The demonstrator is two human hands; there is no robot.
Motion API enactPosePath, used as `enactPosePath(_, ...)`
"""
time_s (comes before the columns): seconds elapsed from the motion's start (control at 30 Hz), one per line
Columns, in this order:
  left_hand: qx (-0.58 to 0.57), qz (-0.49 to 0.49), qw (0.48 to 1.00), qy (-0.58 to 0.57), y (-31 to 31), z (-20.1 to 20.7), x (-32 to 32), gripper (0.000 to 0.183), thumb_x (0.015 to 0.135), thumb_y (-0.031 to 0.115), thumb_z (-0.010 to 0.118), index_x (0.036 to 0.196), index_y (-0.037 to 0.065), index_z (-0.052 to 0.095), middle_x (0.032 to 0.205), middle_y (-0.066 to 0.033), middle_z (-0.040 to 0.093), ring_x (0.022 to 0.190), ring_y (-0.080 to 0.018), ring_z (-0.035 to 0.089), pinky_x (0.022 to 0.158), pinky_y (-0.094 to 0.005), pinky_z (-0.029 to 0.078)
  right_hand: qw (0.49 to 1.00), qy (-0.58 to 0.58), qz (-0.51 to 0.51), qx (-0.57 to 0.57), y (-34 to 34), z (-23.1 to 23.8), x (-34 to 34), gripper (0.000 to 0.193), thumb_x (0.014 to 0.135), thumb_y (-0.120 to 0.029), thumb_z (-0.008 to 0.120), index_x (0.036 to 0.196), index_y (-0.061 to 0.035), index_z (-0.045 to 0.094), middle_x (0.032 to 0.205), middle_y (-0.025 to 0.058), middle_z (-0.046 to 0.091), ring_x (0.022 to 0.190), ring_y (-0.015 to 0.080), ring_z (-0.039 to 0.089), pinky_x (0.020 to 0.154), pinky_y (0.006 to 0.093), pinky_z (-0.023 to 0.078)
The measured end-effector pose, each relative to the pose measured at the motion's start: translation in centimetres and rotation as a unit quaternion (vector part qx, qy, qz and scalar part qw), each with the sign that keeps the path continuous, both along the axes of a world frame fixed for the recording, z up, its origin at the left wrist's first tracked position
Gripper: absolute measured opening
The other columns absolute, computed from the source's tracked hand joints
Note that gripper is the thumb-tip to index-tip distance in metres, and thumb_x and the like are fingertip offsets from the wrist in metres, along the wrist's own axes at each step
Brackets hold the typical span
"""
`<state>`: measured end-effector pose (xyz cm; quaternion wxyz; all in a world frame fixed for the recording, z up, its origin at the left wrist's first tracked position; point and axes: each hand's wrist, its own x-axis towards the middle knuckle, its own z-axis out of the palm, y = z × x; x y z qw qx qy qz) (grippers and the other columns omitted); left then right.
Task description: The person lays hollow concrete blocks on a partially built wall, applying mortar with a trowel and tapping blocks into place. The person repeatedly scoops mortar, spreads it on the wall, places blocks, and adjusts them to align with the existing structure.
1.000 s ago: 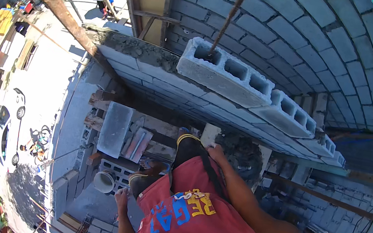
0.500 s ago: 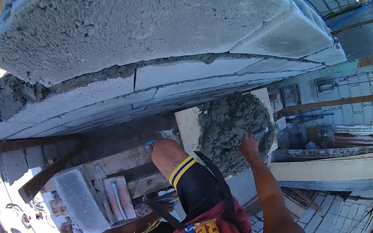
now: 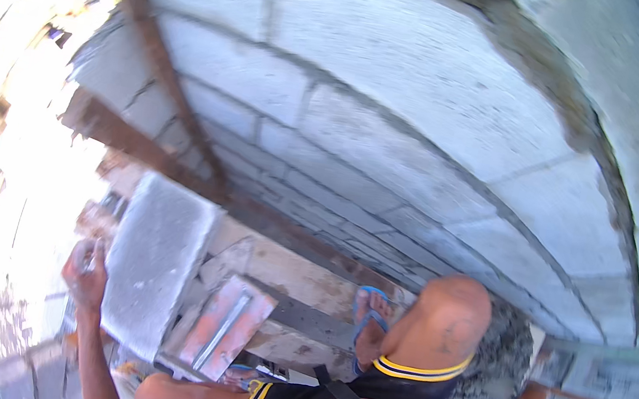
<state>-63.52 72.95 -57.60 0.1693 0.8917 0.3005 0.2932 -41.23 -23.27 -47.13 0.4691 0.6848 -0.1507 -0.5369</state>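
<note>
My left hand point(image 3: 85, 275) is raised at the left edge of a pale grey block point(image 3: 158, 265), its dusty fingers apart and slightly curled. It holds nothing I can see; whether it touches the block is unclear. On the right, my right hand point(image 3: 534, 398) is closed beside a heap of wet grey mortar point(image 3: 492, 358). What it grips, if anything, is too blurred to name. Right of the block lies a flat rectangular board point(image 3: 228, 329), stained reddish, with a long grey strip down its middle.
A tall wall of pale blocks point(image 3: 397, 145) with mortar joints rises close in front. Wooden planks point(image 3: 294, 345) lie under my sandalled foot point(image 3: 373, 316). A brown timber point(image 3: 134, 137) slants across the left, beside a bright drop to the ground.
My view has swung left and down along the wall. My left hand has come into sight by the block. The right hand has left the middle of the mortar and is now at its edge.
</note>
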Motion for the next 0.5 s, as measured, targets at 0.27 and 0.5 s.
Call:
enactPosePath(0.27,-0.337,0.469,0.776,-0.253,-4.4,-9.2,-19.6,0.028,0.093,0.023,0.061,0.108,-0.001,0.066,0.098,-0.0103,0.07,0.087,-0.0174,0.064,0.078,-0.0312,0.048,0.905,-0.151,0.216,0.333,28.1,15.0,14.7,0.048,0.071,-0.027,0.078,0.106,0.003,0.065,0.09,0.0237,0.067,0.086,0.0398,0.064,0.076,0.0466,0.052)
enactPosePath(0.5,-0.521,0.211,0.512,-0.65,-8.2,-15.9,-19.1,0.056,0.1,0.037,0.049,0.139,0.0,0.038,0.141,-0.0181,0.046,0.131,-0.029,0.045,0.111,-0.0419,0.034,0.567,0.023,0.477,0.672,61.3,7.3,5.7,0.045,0.071,-0.03,0.074,0.102,-0.0009,0.059,0.084,0.0098,0.061,0.076,0.0235,0.059,0.074,0.0358,0.048)
